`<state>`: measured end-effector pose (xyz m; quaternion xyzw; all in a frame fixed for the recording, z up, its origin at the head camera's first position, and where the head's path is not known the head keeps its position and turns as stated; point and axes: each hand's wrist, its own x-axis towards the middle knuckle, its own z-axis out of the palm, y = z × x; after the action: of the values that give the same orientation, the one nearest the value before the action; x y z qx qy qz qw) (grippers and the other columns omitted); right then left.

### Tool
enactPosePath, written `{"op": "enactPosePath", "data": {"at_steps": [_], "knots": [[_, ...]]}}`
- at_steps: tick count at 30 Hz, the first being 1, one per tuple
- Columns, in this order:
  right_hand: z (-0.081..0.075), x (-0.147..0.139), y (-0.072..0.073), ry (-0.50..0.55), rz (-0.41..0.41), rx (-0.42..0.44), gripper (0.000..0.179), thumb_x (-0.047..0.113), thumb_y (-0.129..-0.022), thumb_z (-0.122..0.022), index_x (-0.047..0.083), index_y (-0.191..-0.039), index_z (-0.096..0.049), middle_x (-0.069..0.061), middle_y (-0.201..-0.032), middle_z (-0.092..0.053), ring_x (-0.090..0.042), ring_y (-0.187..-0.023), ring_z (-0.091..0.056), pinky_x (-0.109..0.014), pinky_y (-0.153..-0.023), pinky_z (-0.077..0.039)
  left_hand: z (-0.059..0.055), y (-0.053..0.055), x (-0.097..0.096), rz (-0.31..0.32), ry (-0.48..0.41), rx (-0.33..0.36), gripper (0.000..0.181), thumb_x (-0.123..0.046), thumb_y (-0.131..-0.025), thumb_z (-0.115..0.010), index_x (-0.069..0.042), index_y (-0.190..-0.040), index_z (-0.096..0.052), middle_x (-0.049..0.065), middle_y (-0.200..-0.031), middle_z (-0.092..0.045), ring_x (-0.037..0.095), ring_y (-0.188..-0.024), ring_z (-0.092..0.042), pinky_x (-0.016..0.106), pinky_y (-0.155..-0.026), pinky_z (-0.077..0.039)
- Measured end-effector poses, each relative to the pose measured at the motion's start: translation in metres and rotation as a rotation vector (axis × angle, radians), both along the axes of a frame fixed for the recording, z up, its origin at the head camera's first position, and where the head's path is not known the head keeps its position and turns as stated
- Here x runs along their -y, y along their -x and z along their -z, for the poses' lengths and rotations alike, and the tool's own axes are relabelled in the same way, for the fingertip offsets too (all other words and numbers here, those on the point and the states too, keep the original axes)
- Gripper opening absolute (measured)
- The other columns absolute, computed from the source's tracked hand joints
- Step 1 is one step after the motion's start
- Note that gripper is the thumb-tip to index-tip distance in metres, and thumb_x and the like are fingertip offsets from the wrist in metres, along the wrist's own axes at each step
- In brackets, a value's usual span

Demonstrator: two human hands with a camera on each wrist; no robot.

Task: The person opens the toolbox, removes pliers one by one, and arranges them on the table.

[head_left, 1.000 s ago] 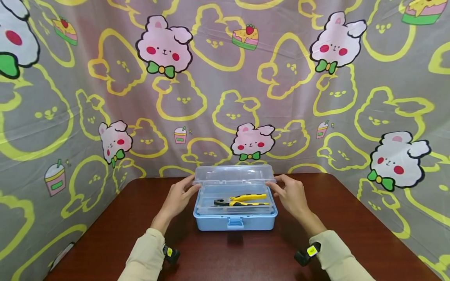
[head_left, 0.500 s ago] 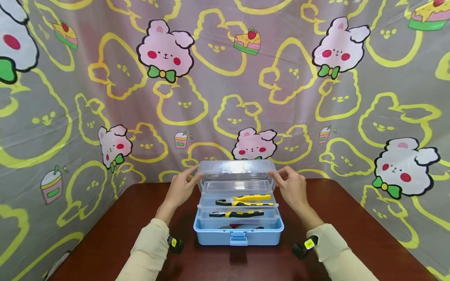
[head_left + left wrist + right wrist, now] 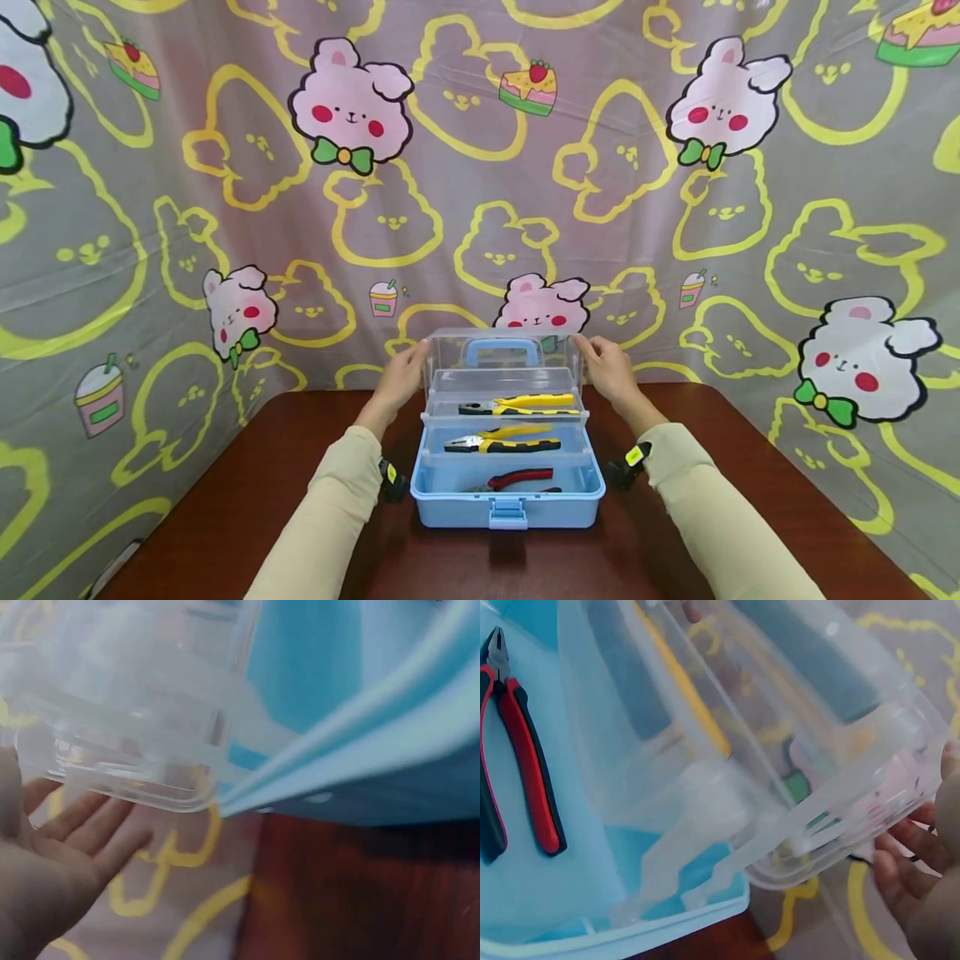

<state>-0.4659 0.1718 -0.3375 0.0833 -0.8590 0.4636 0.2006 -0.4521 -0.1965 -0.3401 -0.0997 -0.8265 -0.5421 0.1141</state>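
Note:
A light blue toolbox (image 3: 450,511) stands on the table with its clear lid (image 3: 558,354) raised upright at the back. My left hand (image 3: 400,379) holds the lid's left side, fingers (image 3: 94,825) reaching behind its rim in the left wrist view. On the right side, my right hand (image 3: 611,379) grips the opposite edge, thumb in front. Stepped clear trays are lifted out with the lid. Yellow-and-black pliers (image 3: 517,408) lie in the upper tray, and another yellow-and-black pair (image 3: 502,443) in the lower one. Red-and-black pliers (image 3: 529,765) rest on the box bottom.
The dark brown table (image 3: 255,492) runs up to a patterned curtain (image 3: 450,208) behind the lid and along both sides. A blue carry handle (image 3: 501,346) shows through the lid. The front latch (image 3: 508,512) hangs on the near wall.
Both hands have swung the lid up and back. The trays have risen and spread apart with it, uncovering the lower pliers and the red-handled pair in the box.

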Motion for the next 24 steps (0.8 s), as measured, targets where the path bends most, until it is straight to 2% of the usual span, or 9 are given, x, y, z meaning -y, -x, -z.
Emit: {"op": "enactPosePath", "data": {"at_steps": [3, 5, 8, 10, 13, 19, 24], "knots": [[0.009, -0.001, 0.006, 0.058, -0.112, 0.107, 0.059, 0.05, -0.111, -0.042, -0.001, -0.131, -0.065, -0.021, -0.113, -0.068, -0.034, -0.102, -0.066, -0.047, -0.087, -0.055, 0.009, 0.008, 0.002, 0.084, -0.176, 0.109, 0.063, -0.051, -0.112, -0.033, -0.012, -0.161, -0.038, 0.022, -0.148, -0.05, 0.039, -0.135, -0.048, 0.056, -0.108, -0.041], [0.014, -0.002, 0.009, 0.121, -0.192, 0.181, 0.062, 0.047, -0.112, -0.038, -0.001, -0.147, -0.053, -0.023, -0.13, -0.063, -0.037, -0.117, -0.063, -0.051, -0.096, -0.053, 0.015, 0.013, 0.004, 0.163, -0.27, 0.164, 0.059, -0.044, -0.114, -0.032, -0.014, -0.164, -0.03, 0.018, -0.161, -0.037, 0.04, -0.144, -0.039, 0.056, -0.112, -0.037], [0.021, -0.003, 0.013, 0.237, -0.288, 0.289, 0.064, 0.046, -0.113, -0.032, 0.0, -0.158, -0.038, -0.024, -0.148, -0.051, -0.042, -0.133, -0.051, -0.056, -0.103, -0.046, 0.022, 0.019, 0.006, 0.274, -0.319, 0.202, 0.059, -0.038, -0.115, -0.031, -0.011, -0.166, -0.02, 0.019, -0.166, -0.025, 0.043, -0.149, -0.029, 0.055, -0.117, -0.029], [0.023, -0.002, 0.015, 0.284, -0.338, 0.347, 0.065, 0.046, -0.114, -0.029, 0.001, -0.161, -0.03, -0.024, -0.155, -0.042, -0.044, -0.139, -0.044, -0.058, -0.107, -0.042, 0.026, 0.022, 0.007, 0.322, -0.33, 0.215, 0.06, -0.035, -0.116, -0.031, -0.008, -0.166, -0.014, 0.02, -0.168, -0.019, 0.044, -0.15, -0.023, 0.054, -0.119, -0.024], [0.025, 0.0, 0.02, 0.295, -0.381, 0.411, 0.067, 0.049, -0.113, -0.028, 0.004, -0.162, -0.027, -0.023, -0.159, -0.036, -0.045, -0.141, -0.041, -0.06, -0.11, -0.038, 0.031, 0.026, 0.008, 0.346, -0.355, 0.229, 0.061, -0.033, -0.116, -0.032, -0.006, -0.166, -0.012, 0.021, -0.169, -0.016, 0.043, -0.151, -0.021, 0.054, -0.12, -0.021], [0.03, 0.003, 0.026, 0.304, -0.453, 0.495, 0.07, 0.055, -0.112, -0.026, 0.005, -0.161, -0.031, -0.022, -0.154, -0.041, -0.043, -0.139, -0.043, -0.061, -0.114, -0.031, 0.043, 0.032, 0.006, 0.365, -0.409, 0.257, 0.058, -0.032, -0.116, -0.029, -0.009, -0.167, -0.012, 0.019, -0.169, -0.014, 0.04, -0.152, -0.02, 0.052, -0.121, -0.018], [0.03, 0.005, 0.032, 0.319, -0.434, 0.553, 0.078, 0.062, -0.109, -0.022, 0.006, -0.163, -0.023, -0.024, -0.155, -0.042, -0.044, -0.141, -0.039, -0.061, -0.116, -0.028, 0.049, 0.038, 0.002, 0.347, -0.425, 0.272, 0.062, -0.034, -0.116, -0.028, -0.005, -0.166, -0.007, 0.024, -0.168, -0.013, 0.044, -0.151, -0.019, 0.053, -0.121, -0.017]]}}
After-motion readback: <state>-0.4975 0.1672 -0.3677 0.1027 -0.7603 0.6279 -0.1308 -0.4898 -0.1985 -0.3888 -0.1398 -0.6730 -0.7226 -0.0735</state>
